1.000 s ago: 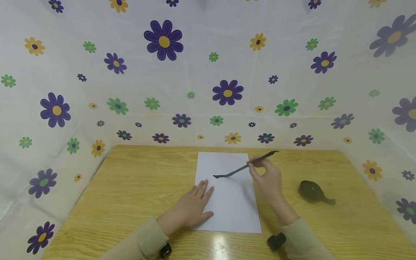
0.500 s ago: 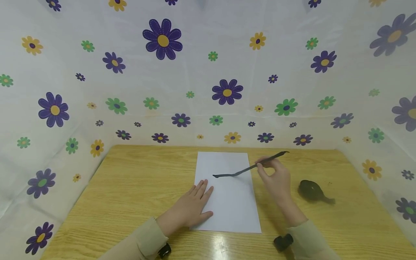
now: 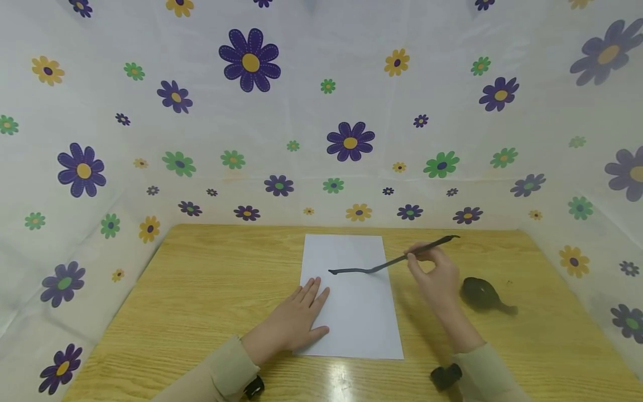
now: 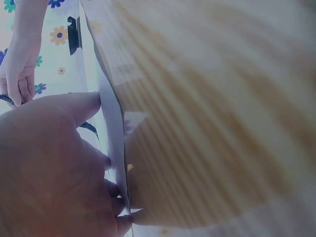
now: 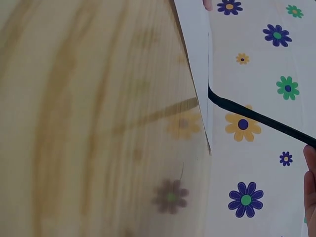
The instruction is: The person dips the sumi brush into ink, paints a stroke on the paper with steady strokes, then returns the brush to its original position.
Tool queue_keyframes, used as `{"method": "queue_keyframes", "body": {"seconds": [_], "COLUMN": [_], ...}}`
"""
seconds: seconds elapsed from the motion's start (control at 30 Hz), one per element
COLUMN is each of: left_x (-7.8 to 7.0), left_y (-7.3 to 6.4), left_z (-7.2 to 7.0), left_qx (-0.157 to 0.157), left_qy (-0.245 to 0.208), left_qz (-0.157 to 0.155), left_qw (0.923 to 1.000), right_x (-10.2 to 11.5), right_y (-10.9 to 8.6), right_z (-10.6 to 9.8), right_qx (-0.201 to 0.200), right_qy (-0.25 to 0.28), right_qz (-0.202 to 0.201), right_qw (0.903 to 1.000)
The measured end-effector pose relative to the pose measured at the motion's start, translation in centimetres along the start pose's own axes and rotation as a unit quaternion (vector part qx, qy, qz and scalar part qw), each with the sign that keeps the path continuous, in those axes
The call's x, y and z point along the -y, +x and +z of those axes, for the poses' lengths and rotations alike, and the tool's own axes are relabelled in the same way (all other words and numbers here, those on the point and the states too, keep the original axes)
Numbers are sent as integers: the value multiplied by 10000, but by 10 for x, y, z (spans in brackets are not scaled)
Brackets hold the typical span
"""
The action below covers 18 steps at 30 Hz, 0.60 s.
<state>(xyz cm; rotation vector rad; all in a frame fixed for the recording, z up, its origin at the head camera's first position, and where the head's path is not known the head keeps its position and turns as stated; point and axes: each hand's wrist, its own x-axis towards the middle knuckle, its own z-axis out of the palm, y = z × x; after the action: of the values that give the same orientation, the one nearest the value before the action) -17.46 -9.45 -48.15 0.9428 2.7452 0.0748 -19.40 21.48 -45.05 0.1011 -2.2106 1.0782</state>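
My left hand rests with straight fingers on the left edge of a white paper sheet. In the left wrist view, the left hand lies along the sheet's edge, thumb and fingertips against it. My right hand pinches the dark handle of a slanted paintbrush, whose black tip touches the sheet. Leftward from that tip runs a black brush stroke, nearly level. The right wrist view shows the paintbrush with its bent tip at the paper, and part of the gripping fingers.
A dark dish with a narrow tail sits on the wooden table, right of my right hand. White cloth walls with printed flowers rise behind and at both sides of the table. Each wrist bears a small black camera.
My right hand has moved right with the paintbrush, and the black stroke has grown longer in that direction. My left hand has stayed in place on the paper.
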Motion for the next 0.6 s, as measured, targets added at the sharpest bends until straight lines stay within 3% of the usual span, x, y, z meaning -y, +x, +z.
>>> {"method": "queue_keyframes", "body": {"seconds": [0.6], "left_x": [-1], "left_y": [-3], "left_z": [-3], "left_qx": [-7], "left_qy": [-95], "left_qz": [38], "left_qw": [9999], "right_x": [-7], "right_y": [-1], "right_z": [-10], "right_qx": [69], "right_qy": [52], "right_qz": [169], "right_qw": [9998]}}
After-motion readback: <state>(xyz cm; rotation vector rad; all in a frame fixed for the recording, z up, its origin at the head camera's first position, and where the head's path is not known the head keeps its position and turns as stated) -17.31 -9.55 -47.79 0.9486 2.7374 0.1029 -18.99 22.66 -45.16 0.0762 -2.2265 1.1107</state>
